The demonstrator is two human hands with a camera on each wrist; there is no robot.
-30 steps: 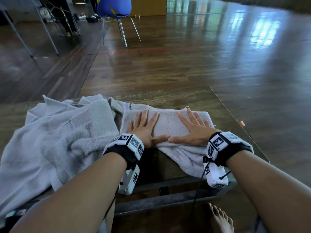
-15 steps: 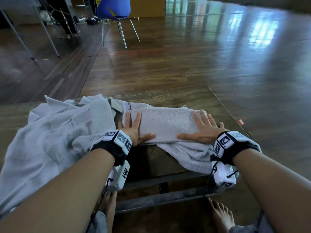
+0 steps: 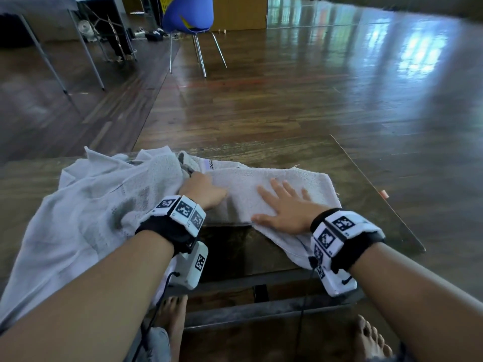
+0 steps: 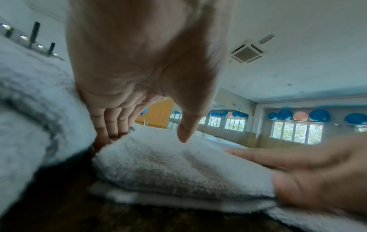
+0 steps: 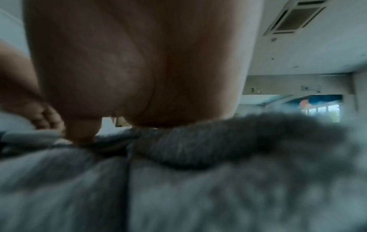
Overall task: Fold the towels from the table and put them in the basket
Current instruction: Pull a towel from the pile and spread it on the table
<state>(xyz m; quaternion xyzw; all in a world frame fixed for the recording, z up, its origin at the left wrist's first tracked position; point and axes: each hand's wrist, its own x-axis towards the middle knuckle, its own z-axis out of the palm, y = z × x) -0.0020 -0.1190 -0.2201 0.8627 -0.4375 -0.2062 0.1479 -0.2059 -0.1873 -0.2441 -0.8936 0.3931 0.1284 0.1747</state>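
Far left of the head view: a heap of unfolded towels [image 3: 78, 212], crumpled, spilling over the near edge of the wooden worktop [image 3: 366, 184]. Just right of it, left of centre: left hand [image 3: 202, 190] at the left end of a folded towel [image 3: 274, 189], fingers together and reaching down behind that end, thumb hovering above the cloth in the left wrist view; whether those fingers grip the edge cannot be told. Centre right: right hand [image 3: 285, 207] flat on the same towel, fingers spread and straight, pressing it down, holding nothing. Folded towel lying across the middle of the worktop as a long band, a loose flap hanging off the near edge under the right wrist. Upper centre: a blue chair [image 3: 187, 14] on a shiny wooden floor [image 3: 313, 95]. No basket anywhere in view. Judged progress: early, one towel partly folded, likely needing another fold; heap untouched, nothing yet put away.
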